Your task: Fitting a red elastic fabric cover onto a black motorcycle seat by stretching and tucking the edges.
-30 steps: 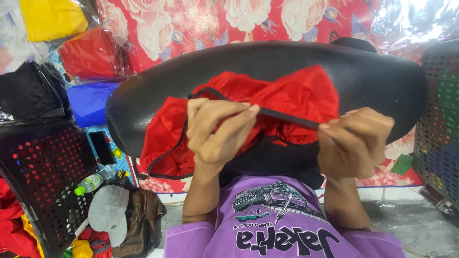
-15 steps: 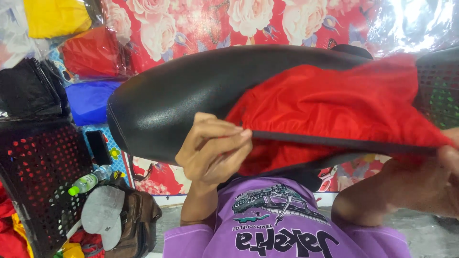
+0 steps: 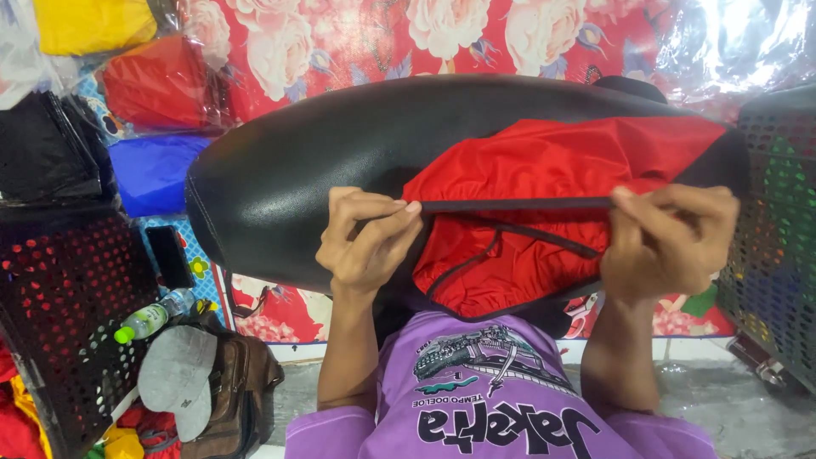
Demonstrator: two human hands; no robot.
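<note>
Since half a second ago the right hand (image 3: 671, 242) has drawn back inward, so the shiny red fabric cover with black elastic trim (image 3: 544, 170) now spans less of the long black padded vinyl seat (image 3: 340, 161). The trim (image 3: 518, 205) runs taut and level between both hands, its long axis left to right. The left hand (image 3: 367, 240) has its fingers (image 3: 387, 212) pinched on the trim's left end; the right hand's fingers (image 3: 680, 197) are clenched on the other end. The fabric lies just beyond and below the fingers, equally near each hand. Farther left of the left fingers are a black perforated plastic basket (image 3: 59, 314), a grey cap (image 3: 178, 378) and a small green-capped bottle (image 3: 153, 316).
</note>
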